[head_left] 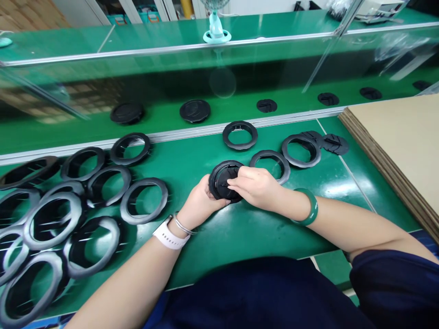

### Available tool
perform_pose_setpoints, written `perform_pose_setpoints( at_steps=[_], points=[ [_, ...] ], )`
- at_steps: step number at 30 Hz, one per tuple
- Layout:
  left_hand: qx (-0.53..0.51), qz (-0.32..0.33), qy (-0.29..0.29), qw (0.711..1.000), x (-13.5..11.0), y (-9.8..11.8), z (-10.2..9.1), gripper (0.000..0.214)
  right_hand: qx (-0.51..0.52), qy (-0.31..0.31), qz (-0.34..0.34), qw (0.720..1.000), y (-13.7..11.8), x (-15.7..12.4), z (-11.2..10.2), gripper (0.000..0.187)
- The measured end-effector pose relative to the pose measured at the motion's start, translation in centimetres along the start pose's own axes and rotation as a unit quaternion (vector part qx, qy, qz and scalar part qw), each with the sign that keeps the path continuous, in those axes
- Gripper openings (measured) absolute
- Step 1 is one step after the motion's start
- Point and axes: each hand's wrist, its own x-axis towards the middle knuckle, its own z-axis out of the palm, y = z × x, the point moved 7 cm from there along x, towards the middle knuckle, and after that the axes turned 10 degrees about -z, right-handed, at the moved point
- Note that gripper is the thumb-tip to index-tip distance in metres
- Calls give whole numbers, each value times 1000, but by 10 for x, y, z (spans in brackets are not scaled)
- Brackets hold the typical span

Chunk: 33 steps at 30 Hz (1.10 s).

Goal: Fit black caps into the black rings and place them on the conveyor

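**Two hands on one black round part**

Far L on the green counter (222,242) is a big pile of black rings (51,224). Many lie over each other, and some look blurry at the pic's edge. Way at the back are teal boxes (118,19), w/ print too small to read.

Next comes the L hand (200,201). It has a white watch (168,235) & a thin silver bangle (184,226) on the wrist. The fingers are curled in, not spread, and they grip the L edge of the black round part (222,180). The part is tipped up a bit. It is approx. in the middle of the counter, close in front of the person.

The R hand (255,185) is on the R side of the same part. Its fingers bend over the top & the thumb presses on the face. So both hands hold it tight, w/ the part between them. A green bangle (308,208) sits on the R wrist.

Just behind the R hand lies a near ring (270,162), partly hidden by the hand. A far ring (240,135) lies by the metal rail (171,135). More to the R, a third ring (302,150) touches two flat black caps (336,144).

Past the rail, black discs (195,111) sit in a row, well apart.

Far R is a stack of brown cardboard sheets (394,146).
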Motion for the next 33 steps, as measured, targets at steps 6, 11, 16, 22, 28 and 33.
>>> perform_pose_setpoints(
  at_steps=[6, 11, 16, 22, 28, 33],
  points=[
    [-57, -37, -26, 997, 0, -1, 4, 71, -81, -36, -42, 995, -5, 1, 6, 30],
    [-70, -48, -29, 996, 0, -1, 5, 71, -64, -57, -34, 996, -2, 1, 10, 31],
    [-54, -43, -24, 997, 0, -2, 4, 68, -18, -56, -8, 998, 1, 1, 11, 29],
    [-26, -33, -20, 999, -2, -1, 4, 60, 16, -80, 29, 996, 7, 2, 16, 25],
    [-41, -28, -23, 998, -4, 3, 6, 57, 1, -126, 40, 991, 4, 1, 17, 24],
    [20, -10, 6, 1000, -4, 1, 2, 54, -60, -175, 50, 981, -2, 0, 25, 37]
  ],
)
